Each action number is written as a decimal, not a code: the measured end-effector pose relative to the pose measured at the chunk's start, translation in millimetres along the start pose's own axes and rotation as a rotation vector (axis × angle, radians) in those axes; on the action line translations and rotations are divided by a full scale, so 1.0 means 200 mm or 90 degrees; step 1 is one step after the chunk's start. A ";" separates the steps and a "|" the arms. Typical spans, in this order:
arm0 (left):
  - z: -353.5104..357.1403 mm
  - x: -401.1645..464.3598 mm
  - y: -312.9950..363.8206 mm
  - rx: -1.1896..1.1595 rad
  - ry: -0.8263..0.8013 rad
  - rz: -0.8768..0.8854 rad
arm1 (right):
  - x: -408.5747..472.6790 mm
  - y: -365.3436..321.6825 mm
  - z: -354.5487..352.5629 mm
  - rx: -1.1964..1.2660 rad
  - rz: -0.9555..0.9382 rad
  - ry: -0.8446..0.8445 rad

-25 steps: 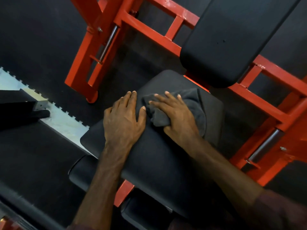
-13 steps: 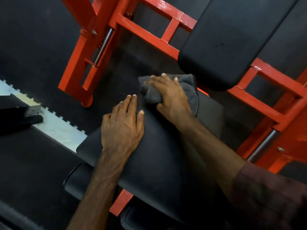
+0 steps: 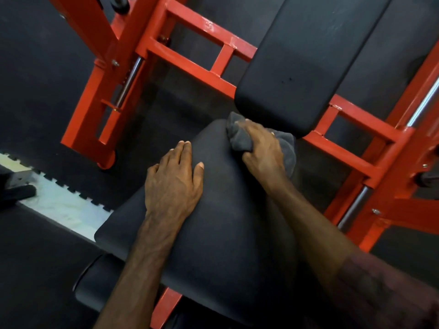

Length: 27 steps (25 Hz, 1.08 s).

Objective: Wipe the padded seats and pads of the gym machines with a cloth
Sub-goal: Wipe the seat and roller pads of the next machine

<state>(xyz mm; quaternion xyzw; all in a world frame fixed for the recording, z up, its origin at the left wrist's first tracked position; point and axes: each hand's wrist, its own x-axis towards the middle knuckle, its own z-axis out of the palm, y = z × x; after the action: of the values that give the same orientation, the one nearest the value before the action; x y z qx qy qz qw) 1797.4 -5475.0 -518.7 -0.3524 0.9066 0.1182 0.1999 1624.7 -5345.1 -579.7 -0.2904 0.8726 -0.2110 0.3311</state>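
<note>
Since a second ago our right hand [image 3: 262, 148] has carried the cloth [image 3: 288, 144] from the middle of the seat pad [image 3: 225, 229] up to its far edge, at frame centre, just under the back pad [image 3: 306, 58]. Largest first: the red frame [image 3: 194, 67] fills the upper half, untouched by us. The back pad above shows no cloth on it, so we judge it still to do. On the seat pad we are finishing the top edge. Our left hand [image 3: 174, 184] lies flat, fingers straight, bracing the seat. Our right fingers curl round the bunched grey cloth.
</note>
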 end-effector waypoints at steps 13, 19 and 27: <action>0.04 0.03 0.03 0.005 0.002 0.012 | -0.32 0.07 0.04 0.046 -0.054 0.000; 0.05 0.05 0.02 -0.001 0.001 0.012 | -0.08 0.23 -0.07 0.045 -0.087 -0.035; 0.06 0.05 0.03 -0.007 0.009 0.003 | -0.18 0.29 -0.06 0.126 -0.105 -0.011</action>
<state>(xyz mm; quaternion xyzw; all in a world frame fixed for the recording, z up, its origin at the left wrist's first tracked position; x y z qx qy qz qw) 1789.5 -5473.5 -533.3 -0.3525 0.9080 0.1215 0.1912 1617.2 -5277.3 -588.0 -0.3293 0.8177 -0.3198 0.3474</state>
